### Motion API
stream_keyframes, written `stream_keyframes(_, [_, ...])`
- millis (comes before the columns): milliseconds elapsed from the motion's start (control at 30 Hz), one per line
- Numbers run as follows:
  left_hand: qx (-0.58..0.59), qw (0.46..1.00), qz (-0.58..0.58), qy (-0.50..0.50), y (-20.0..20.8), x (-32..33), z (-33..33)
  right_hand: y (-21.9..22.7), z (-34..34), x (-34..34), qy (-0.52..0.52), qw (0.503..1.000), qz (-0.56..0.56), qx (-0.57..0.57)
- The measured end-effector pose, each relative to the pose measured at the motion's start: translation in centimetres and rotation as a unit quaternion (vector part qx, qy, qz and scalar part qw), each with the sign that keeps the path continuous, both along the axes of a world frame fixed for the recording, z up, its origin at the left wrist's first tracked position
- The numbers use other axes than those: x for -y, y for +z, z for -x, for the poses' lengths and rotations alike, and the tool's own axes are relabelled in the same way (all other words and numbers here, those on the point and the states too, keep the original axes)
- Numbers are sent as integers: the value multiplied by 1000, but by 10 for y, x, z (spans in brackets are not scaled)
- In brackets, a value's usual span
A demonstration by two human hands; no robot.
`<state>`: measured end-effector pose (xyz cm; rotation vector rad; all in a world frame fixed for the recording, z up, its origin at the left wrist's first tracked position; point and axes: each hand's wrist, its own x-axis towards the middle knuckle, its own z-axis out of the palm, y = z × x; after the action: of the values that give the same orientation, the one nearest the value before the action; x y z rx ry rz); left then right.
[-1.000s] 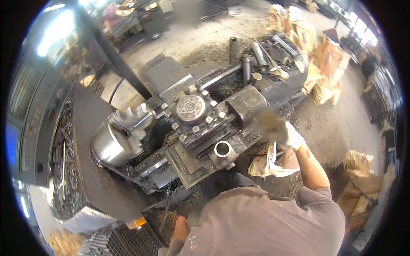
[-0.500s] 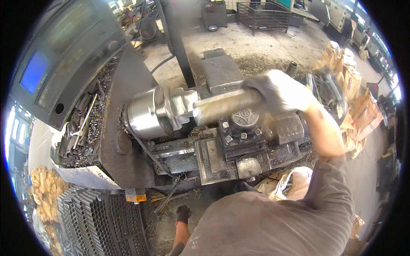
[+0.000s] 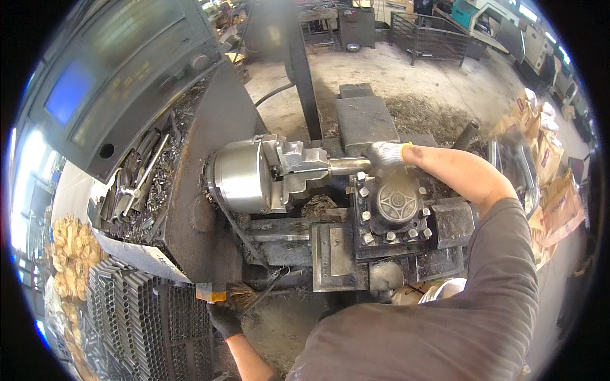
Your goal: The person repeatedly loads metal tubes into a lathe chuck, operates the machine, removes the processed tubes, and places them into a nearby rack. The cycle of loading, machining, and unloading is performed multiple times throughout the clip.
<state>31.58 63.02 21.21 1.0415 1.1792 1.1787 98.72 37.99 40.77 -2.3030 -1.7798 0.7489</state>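
My right hand (image 3: 386, 154), in a pale work glove with a yellow cuff, is closed round the outer end of a shiny metal tube (image 3: 348, 166). The tube lies level, its left end at the stepped jaws (image 3: 302, 159) of a lathe chuck (image 3: 240, 176). The jaws hide how far it reaches in. Just below this hand is the tool post (image 3: 395, 202), ringed with square-headed bolts. My left hand (image 3: 225, 319), in a dark glove, is low at the left, beside an orange block (image 3: 211, 293) on the machine's front. Its fingers are too dark to make out.
Stacked metal tubes (image 3: 130, 311) stand at the lower left. A tray (image 3: 143, 174) holds metal shavings and tools. A slanted bar (image 3: 262, 293) juts out below the lathe bed. Paper sacks (image 3: 559, 209) stand at the right. A control panel with a blue screen (image 3: 68, 93) is upper left.
My right hand has brought the tube left to the chuck jaws, where it now lies level. My left hand has moved left and up to beside the orange block. The view has shifted.
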Motion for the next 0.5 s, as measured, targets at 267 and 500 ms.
stream_keyframes(267, [119,961,218,-121,36,-12,13,21,37,-101,-140,923,30,-358])
stream_keyframes(500, [-164,985,-47,-1,24,-7,14,95,110,-18,-161,956,-239,-54])
